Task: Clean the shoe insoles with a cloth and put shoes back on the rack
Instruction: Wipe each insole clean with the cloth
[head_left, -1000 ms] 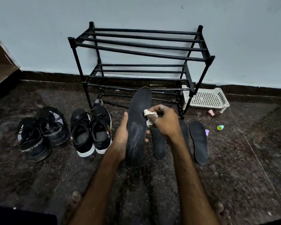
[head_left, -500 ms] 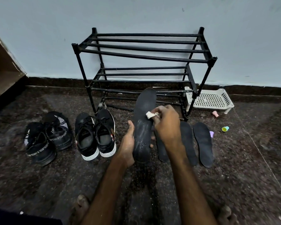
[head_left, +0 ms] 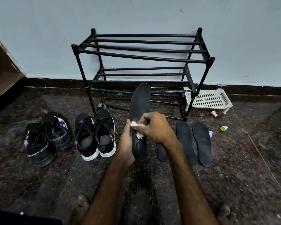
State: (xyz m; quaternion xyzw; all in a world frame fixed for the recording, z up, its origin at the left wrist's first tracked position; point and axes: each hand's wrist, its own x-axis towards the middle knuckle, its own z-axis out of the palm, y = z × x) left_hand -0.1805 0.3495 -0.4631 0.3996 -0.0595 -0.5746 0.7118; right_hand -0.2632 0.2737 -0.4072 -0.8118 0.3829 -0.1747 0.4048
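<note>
In the middle of the head view, just in front of the rack (head_left: 143, 59), a black insole (head_left: 140, 101) is held on end, its rounded toe end pointing away and overlapping the lower rack bars. The insole is gripped low on its left edge by the left hand (head_left: 126, 143), with the thumb laid up along that edge and the fingers wrapped behind. A small white cloth (head_left: 135, 124) is pinched in the curled fingers of the right hand (head_left: 156, 127) and pressed against the face of the insole about halfway up. The rack is seen against the far wall (head_left: 39, 38); its bars carry nothing.

To the left, on the dark speckled floor (head_left: 39, 184), a pair of white-soled shoes (head_left: 96, 135) is set side by side, and further left a pair of black sport shoes (head_left: 47, 137) is placed with one slightly behind the other. To the right of the hands, two loose insoles (head_left: 185, 140) are laid flat side by side, and part of a third insole (head_left: 161, 153) is seen under the right wrist. A white basket (head_left: 208, 99) is placed beside the rack's right legs, with a few small coloured caps (head_left: 224, 128) scattered near it.
</note>
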